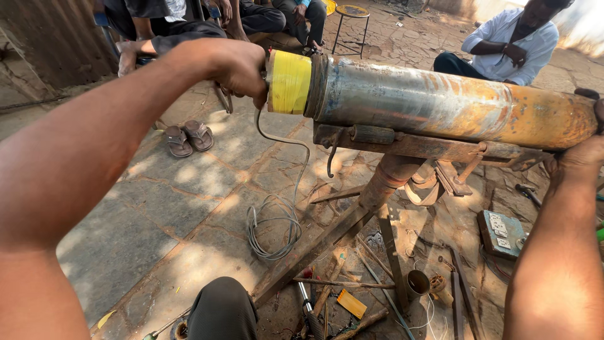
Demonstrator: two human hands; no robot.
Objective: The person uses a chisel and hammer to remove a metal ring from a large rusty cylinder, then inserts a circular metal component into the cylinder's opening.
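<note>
While the left hand closes its grip around the yellow-taped end of a long rusty cylinder, the right hand clasps the cylinder's far end, fingers curled against the metal. That cylinder lies level across a rusty metal stand, above a stone-paved floor. A grey cable hangs from the taped end and coils on the floor beside the stand's foot. Tools and scraps lie about the base, with a socket box near the right arm. A pair of sandals rests on the paving. A seated person in a white shirt is beyond the cylinder.
</note>
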